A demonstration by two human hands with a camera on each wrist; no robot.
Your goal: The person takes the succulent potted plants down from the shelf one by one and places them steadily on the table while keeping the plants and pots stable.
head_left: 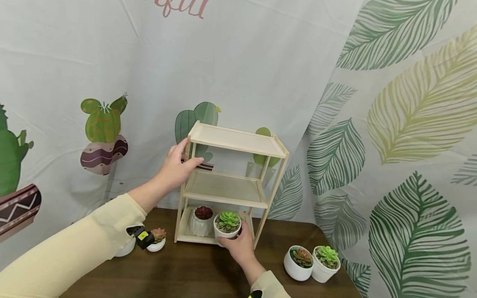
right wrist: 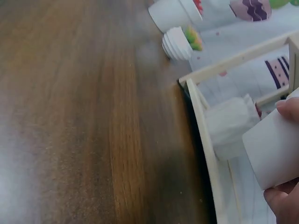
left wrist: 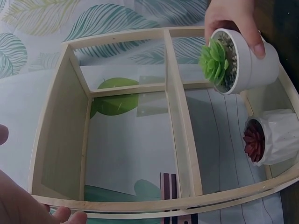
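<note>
A three-tier wooden shelf (head_left: 231,194) stands against the cloth backdrop. My left hand (head_left: 178,164) grips its upper left post, and in the left wrist view the fingertips show at the frame's edge. My right hand (head_left: 240,244) holds a green succulent in a white pot (head_left: 227,225) at the front of the bottom tier. The thumb lies along the pot's side in the left wrist view. Beside it, a dark red succulent in a white faceted pot (head_left: 202,221) sits on the left of the bottom tier. Nothing stands on the middle or top tiers.
On the brown table (head_left: 179,273), a reddish succulent in a white pot (head_left: 298,263) and a green one in a white pot (head_left: 326,263) stand at right. A small ribbed pot with a succulent (head_left: 156,240) and another white pot (right wrist: 173,15) are left of the shelf.
</note>
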